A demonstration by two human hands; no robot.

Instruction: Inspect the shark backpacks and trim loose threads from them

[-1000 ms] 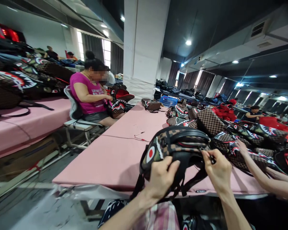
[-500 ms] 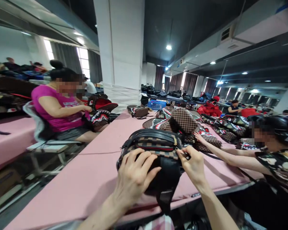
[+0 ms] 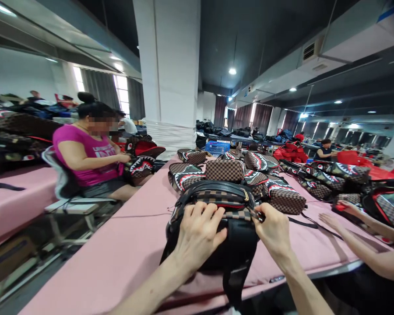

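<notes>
A brown-and-black checked backpack (image 3: 225,195) with black straps and red trim stands in front of me on the pink table. My left hand (image 3: 202,234) lies over its upper front, fingers curled on the checked fabric and thumb held apart. At the bag's right upper edge, beside a gold-coloured zip end (image 3: 246,195), my right hand (image 3: 273,229) is closed in a pinch. A small dark object with a metallic glint (image 3: 260,215) shows at its fingers; its kind is unclear. One wide black strap (image 3: 240,245) hangs down over the table's front edge.
Several checked bags with shark-mouth prints (image 3: 225,169) lie just beyond mine. A co-worker's hands (image 3: 335,223) are at the right, near more bags. Another person (image 3: 88,148) sits at the left on a chair. A blue crate (image 3: 218,147) and a white pillar (image 3: 170,70) stand behind.
The co-worker's hands have left the checked bag in the pile, which now lies lower, and moved right to other bags. My hands keep nearly the same places on the backpack; the view has shifted slightly.
</notes>
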